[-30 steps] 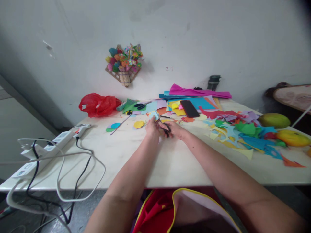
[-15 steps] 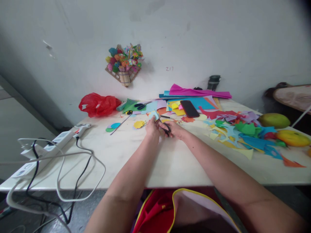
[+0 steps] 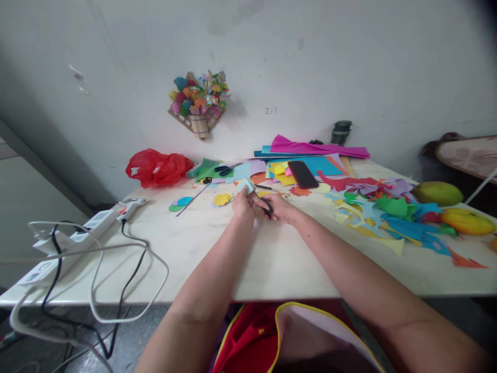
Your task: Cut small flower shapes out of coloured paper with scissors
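My left hand (image 3: pixel 243 205) is closed on a small light blue piece of paper (image 3: pixel 244 184), its fingers pinching the near edge. My right hand (image 3: pixel 280 208) grips the black handles of a pair of scissors (image 3: pixel 267 207). The scissors' blades point up and left, close against the paper; I cannot tell whether they touch it. Left of my hands lies a yellow scalloped paper flower (image 3: pixel 222 199). Farther left are a blue paper circle (image 3: pixel 185 200) and a green paper circle (image 3: pixel 174 208). An orange paper flower (image 3: pixel 300 191) lies beyond my right hand.
A black phone (image 3: pixel 303 174) rests on coloured sheets at the back. Paper scraps (image 3: pixel 396 207) and mangoes (image 3: pixel 438 192) cover the right side. A red plastic bag (image 3: pixel 158 167), second scissors (image 3: pixel 228 169), and a power strip (image 3: pixel 73 241) with trailing cables are left.
Both hands stay in nearly the same place. The paper and the scissors have shifted only very slightly against each other.
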Demonstrator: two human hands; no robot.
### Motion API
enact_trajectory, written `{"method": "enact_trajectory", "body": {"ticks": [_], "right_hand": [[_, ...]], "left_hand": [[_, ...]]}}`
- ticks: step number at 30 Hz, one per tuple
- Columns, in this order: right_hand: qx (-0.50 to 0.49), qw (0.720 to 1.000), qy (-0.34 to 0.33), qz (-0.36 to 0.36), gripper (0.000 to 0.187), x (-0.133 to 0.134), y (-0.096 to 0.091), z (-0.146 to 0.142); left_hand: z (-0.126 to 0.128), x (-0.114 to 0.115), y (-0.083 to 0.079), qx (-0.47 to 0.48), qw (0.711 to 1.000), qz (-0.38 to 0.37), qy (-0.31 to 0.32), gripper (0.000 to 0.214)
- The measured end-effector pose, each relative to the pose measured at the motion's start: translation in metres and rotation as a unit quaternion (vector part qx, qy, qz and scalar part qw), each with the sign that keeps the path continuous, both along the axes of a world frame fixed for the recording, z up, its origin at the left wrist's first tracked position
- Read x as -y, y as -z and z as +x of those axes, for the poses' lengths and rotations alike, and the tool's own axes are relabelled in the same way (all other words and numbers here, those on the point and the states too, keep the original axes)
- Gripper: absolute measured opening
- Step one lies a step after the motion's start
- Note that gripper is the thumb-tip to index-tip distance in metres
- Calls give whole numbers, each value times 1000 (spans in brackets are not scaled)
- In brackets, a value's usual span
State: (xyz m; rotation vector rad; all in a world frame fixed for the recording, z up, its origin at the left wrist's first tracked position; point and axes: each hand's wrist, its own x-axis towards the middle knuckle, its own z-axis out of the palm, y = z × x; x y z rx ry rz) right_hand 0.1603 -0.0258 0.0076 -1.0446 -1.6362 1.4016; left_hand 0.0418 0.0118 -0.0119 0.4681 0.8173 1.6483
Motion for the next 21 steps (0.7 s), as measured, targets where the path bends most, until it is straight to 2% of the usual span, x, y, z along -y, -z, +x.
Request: {"method": "enact_trajectory", "body": {"ticks": [1,3,12,21], "right_hand": [[-2,1000,-2,1,31,0,0,0],[-3,1000,-4,1,32,1,-1,0],[12,999,-29,2,34,-3,0,7],[101,990,-98,-18,30,-11,-15,37]], "left_hand": [[0,-1,0,26,999,-11,-36,8],[1,-1,0,46,997,-19,-57,8],[5,-1,-3,1,996,-21,-84,5],[-11,6,-16,-3,993,-19,-119,10]]}}
